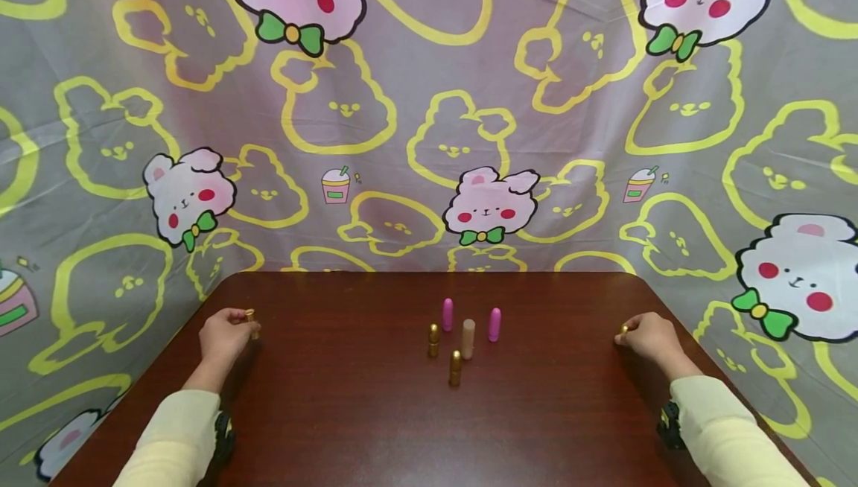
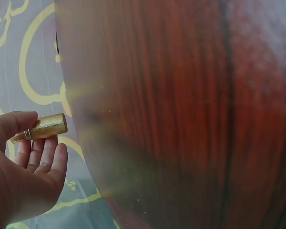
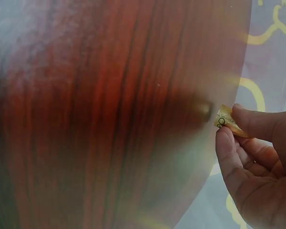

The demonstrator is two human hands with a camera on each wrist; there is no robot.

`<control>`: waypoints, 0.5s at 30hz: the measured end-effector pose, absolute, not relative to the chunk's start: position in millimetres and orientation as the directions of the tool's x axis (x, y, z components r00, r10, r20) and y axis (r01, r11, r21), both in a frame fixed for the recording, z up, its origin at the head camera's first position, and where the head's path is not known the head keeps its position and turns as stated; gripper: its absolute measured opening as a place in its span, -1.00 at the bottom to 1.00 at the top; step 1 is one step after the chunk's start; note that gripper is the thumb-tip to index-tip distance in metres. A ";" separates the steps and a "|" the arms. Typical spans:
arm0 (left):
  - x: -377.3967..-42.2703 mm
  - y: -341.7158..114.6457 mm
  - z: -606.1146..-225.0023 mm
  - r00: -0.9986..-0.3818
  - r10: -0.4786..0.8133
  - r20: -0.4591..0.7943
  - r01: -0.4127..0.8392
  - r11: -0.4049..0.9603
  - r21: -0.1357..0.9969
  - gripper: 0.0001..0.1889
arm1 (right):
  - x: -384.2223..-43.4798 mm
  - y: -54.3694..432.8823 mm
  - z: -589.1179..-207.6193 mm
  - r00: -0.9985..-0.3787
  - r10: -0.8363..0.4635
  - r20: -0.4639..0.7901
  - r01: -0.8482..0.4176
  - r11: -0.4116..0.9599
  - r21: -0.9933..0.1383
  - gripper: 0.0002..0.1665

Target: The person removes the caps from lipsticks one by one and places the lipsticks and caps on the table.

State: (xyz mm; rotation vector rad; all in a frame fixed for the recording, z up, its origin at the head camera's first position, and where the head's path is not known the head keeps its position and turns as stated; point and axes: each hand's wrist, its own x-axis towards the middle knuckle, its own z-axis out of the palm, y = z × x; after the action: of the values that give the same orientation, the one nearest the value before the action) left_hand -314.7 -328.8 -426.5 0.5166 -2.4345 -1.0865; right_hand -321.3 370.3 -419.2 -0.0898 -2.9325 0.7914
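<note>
Two hands work at opposite sides of a brown desk (image 1: 348, 420): the left hand (image 1: 228, 338) pinches one gold tube (image 2: 50, 126) near the left edge, the right hand (image 1: 652, 338) one gold piece (image 3: 225, 118) near the right, partly hidden by fingers. Five more tubes stand mid-desk, visible only from the head: two pink tubes (image 1: 447, 315), two upright gold tubes (image 1: 455, 369) and, among them, a single beige tube (image 1: 468, 339). The left wrist view alone reveals a ring and narrower end on its tube; the right wrist view alone, a dark looped mark. Rabbit-print cloth (image 1: 429, 62) hangs behind.
</note>
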 end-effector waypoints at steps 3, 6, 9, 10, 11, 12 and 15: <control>-315.2 -331.4 -428.5 -0.842 -0.499 0.207 -0.176 0.616 0.768 -0.70 | -321.5 369.5 -421.5 -0.994 0.085 0.075 0.036 0.863 -0.504 -0.76; -314.9 -333.6 -430.2 -0.842 -0.503 0.197 -0.184 0.611 0.770 -0.70 | -321.1 368.7 -423.4 -0.992 0.087 0.086 0.032 0.861 -0.507 -0.79; -314.4 -335.9 -431.5 -0.841 -0.508 0.188 -0.196 0.609 0.769 -0.70 | -321.3 367.6 -424.6 -0.991 0.088 0.099 0.026 0.863 -0.504 -0.80; -314.2 -336.6 -431.9 -0.841 -0.508 0.185 -0.199 0.609 0.767 -0.70 | -321.4 367.2 -424.8 -0.991 0.088 0.104 0.024 0.865 -0.501 -0.80; -314.1 -337.2 -432.3 -0.841 -0.509 0.184 -0.203 0.612 0.765 -0.70 | -321.5 366.7 -424.8 -0.991 0.088 0.106 0.023 0.866 -0.499 -0.80; -314.0 -337.8 -432.6 -0.843 -0.506 0.182 -0.204 0.614 0.763 -0.70 | -321.7 366.3 -424.9 -0.990 0.088 0.106 0.024 0.867 -0.497 -0.79; -313.7 -339.1 -433.7 -0.850 -0.494 0.182 -0.203 0.627 0.752 -0.68 | -322.4 365.6 -424.9 -0.991 0.084 0.107 0.020 0.871 -0.491 -0.80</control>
State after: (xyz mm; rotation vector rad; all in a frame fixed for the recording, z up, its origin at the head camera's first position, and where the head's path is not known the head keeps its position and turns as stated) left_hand -313.7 -339.1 -433.7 0.5560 -2.4790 -1.0798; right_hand -322.4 365.6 -424.9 -0.0815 -2.9168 0.7641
